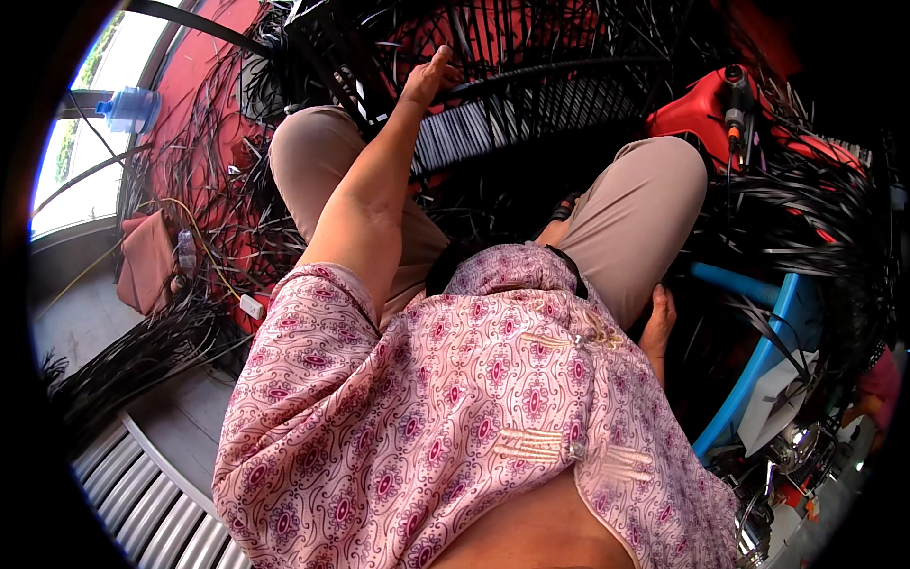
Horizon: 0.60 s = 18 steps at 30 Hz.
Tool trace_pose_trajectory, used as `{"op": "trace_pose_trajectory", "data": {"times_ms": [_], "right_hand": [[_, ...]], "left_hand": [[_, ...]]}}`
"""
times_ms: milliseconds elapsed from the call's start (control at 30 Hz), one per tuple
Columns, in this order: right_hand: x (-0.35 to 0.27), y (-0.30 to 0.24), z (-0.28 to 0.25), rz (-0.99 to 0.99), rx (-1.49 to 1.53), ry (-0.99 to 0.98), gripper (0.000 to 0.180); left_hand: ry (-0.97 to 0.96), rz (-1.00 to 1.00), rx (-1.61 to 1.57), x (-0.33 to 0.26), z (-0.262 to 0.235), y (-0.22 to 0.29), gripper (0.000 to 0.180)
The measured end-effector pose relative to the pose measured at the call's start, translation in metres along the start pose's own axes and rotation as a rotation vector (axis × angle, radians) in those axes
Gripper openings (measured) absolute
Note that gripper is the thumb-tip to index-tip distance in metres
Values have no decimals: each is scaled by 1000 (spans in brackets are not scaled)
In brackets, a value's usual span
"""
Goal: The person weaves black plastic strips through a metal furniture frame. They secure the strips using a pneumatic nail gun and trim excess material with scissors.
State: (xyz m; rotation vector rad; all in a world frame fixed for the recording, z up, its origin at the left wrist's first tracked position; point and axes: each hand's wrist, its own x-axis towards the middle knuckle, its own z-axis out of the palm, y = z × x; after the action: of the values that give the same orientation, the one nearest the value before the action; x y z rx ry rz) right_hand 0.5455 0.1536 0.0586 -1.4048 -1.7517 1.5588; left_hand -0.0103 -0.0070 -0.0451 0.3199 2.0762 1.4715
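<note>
While your left hand (431, 78) rests fingers-together on the black woven frame (531, 104) ahead of your knees, weaving looks partly done: loose black strips (204, 190) lie unwoven all around. Right hand (657, 327) hangs by your thigh, finger state unclear.

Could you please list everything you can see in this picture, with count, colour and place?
Woven frame: one, black strips over red, ahead of the knees.
Loose strips: many, black, heaped at left and right.
Water bottle: one, clear with blue cap, upper left by the window.
Pole: one, blue, right.
Cushion: one, pink, left on the floor.
Left hand: one, its grip on the woven frame's black strips.
Right hand: one, low beside the right thigh; grip unclear.
</note>
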Motion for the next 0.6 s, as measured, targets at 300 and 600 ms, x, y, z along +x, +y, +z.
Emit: {"op": "trace_pose_trajectory", "data": {"times_ms": [300, 600], "right_hand": [[12, -25, 15, -385, -383, 251, 25], [67, -193, 204, -345, 125, -415, 23]], "left_hand": [[-126, 107, 275, 18, 4, -32, 41], [-118, 141, 686, -69, 28, -1, 70]]}}
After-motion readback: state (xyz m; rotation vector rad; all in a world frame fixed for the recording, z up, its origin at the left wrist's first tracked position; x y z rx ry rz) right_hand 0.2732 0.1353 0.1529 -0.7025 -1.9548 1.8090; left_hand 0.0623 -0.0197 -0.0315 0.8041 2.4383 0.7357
